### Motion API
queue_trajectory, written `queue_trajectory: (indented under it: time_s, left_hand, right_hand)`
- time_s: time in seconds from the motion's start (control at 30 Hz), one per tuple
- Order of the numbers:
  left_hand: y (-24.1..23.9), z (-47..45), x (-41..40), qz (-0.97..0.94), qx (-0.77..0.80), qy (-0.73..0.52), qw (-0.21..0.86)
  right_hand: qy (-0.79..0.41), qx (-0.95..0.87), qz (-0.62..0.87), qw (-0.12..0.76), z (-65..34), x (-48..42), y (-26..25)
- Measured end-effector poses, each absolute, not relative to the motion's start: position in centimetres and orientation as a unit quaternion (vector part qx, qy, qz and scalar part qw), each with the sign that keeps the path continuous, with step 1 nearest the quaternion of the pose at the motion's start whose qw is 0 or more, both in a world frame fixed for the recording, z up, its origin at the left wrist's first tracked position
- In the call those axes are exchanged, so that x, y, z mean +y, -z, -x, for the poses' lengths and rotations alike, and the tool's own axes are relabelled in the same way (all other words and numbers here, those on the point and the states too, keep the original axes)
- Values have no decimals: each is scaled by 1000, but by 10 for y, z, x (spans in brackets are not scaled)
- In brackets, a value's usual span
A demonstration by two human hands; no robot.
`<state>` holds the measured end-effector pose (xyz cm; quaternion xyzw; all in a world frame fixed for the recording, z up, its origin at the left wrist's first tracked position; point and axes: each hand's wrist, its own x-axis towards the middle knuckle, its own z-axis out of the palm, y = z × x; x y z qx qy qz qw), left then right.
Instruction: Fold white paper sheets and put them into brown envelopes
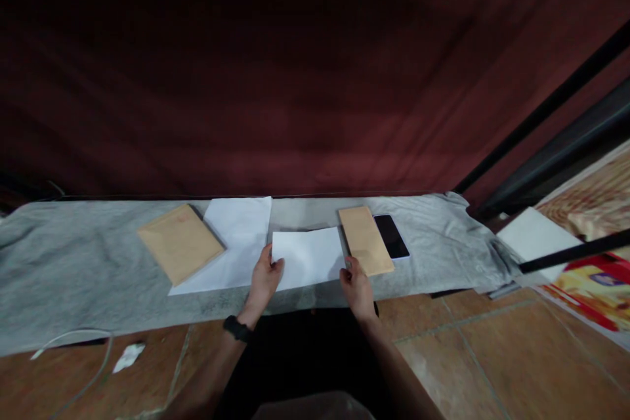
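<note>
Between my two hands is a white sheet of paper (pixel 309 257), wider than it is tall, possibly folded. My left hand (pixel 266 274) pinches its left edge, thumb on top. At the right edge, my right hand (pixel 357 285) grips the same paper, fingers closed by its lower corner. Left of it lie larger white sheets (pixel 241 230), partly covered by a tan envelope (pixel 181 243). A second tan envelope (pixel 367 241) lies just right of the paper, close to my right hand, with a dark-screened phone (pixel 392 236) beside it.
A grey cloth (pixel 443 243) covers the long narrow surface, backed by a dark red curtain (pixel 305 111). Black bars (pixel 546 105), a white board (pixel 536 236) and a red printed package (pixel 595 292) stand at right. On the tiled floor are a white cable (pixel 105 354) and crumpled paper (pixel 128 357).
</note>
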<state>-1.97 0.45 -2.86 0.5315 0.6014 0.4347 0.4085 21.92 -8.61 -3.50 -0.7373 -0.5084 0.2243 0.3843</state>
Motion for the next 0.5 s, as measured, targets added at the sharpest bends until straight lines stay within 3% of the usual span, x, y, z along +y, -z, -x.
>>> queue_trajectory:
  time_s: [0.13, 0.23, 0.5]
  left_hand:
    - [42, 18, 6, -577, 599, -412, 372]
    - [48, 17, 8, -596, 597, -388, 371]
    - [48, 20, 12, -651, 605, -340, 309]
  right_hand:
    - [-71, -587, 766, 252, -215, -95, 35]
    - [19, -635, 741, 220, -211, -95, 32]
    - [17, -741, 639, 205, -183, -76, 45]
